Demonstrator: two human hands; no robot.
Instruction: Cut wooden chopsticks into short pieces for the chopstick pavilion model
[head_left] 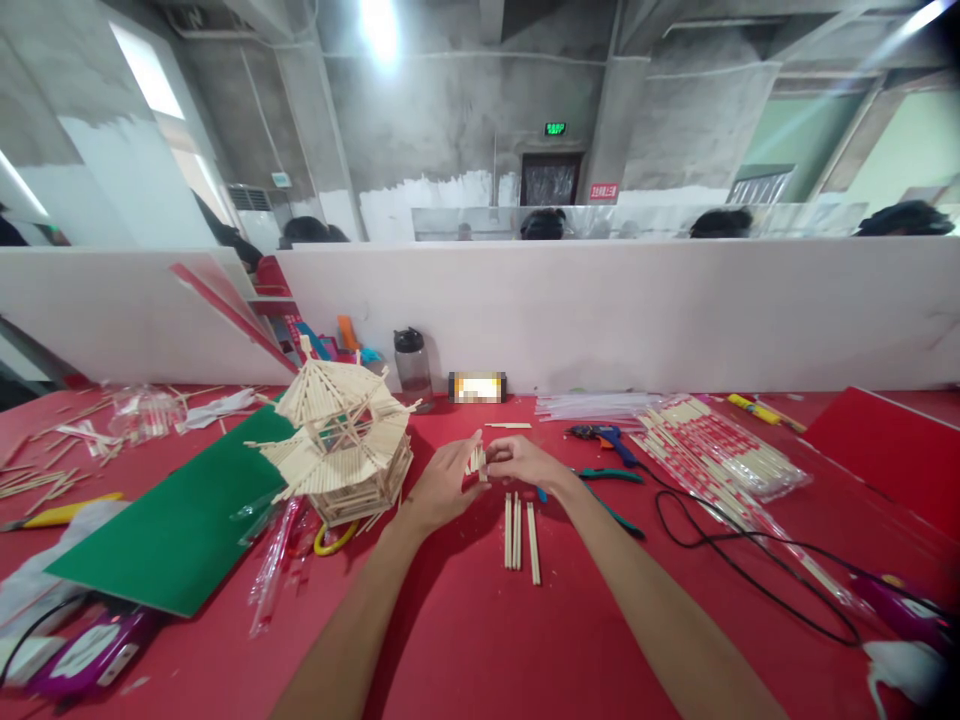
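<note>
Above the middle of the red table, my left hand (448, 478) curls around a small cluster of short wooden sticks (477, 460). My right hand (521, 462) meets it from the other side, thumb and fingers pinched at the cluster's right edge. Fingers cover part of the cluster, so its exact shape is hard to make out. Just below the hands several pale sticks (513, 532) lie side by side, with a few more (533, 543) slightly apart to their right. One thin stick (508, 425) lies crosswise beyond my hands.
A stick-built pavilion model (341, 440) stands at left by a green board (180, 510). A bottle (412, 365) is behind. At right are a blue glue gun (611, 440), green-handled pliers (619, 508), packaged sticks (720, 450) and a looping black cable (720, 540). A white partition (600, 315) closes the back.
</note>
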